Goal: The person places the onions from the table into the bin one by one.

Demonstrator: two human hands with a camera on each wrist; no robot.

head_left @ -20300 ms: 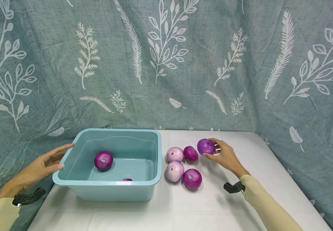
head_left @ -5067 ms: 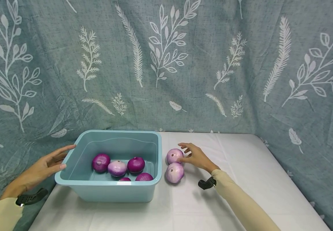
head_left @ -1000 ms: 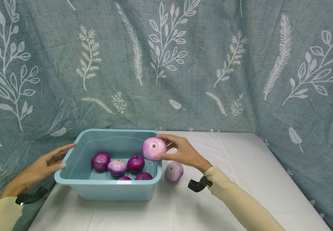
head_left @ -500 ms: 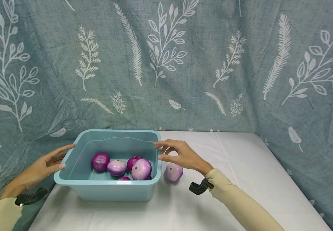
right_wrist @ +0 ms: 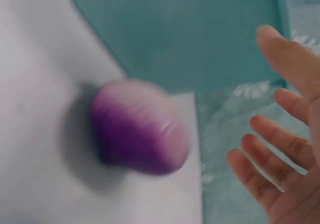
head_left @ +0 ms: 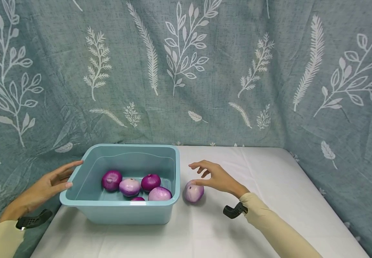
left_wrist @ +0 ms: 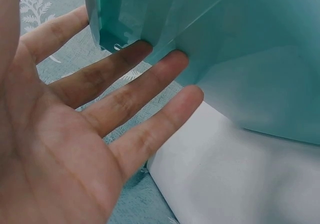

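A light blue plastic tub (head_left: 118,214) stands on the table with several onions in it. My left hand (head_left: 48,184) touches the tub's left rim, and in the left wrist view straight fingertips (left_wrist: 187,101) lie along its outer wall. Just right of the tub sits a pale purple onion (head_left: 194,194) on the cloth. My right hand (head_left: 219,178) hovers over that onion, fingers spread and loosely bent, holding nothing. The right wrist view shows a gap between the hand (right_wrist: 302,199) and the blurred onion (right_wrist: 140,129). In the tub's front right corner rests another pale onion (head_left: 160,194).
Inside the tub are dark purple onions (head_left: 111,180) and one pale onion (head_left: 130,187); the front wall partly hides another onion (head_left: 138,199). A white cloth (head_left: 269,172) covers the table. Behind hangs a blue-green leaf-patterned curtain (head_left: 127,71).
Over twenty seconds, several onions went from the table into the tub. In the last second my right hand released a pale onion there, then moved right. My left hand stayed at the rim.
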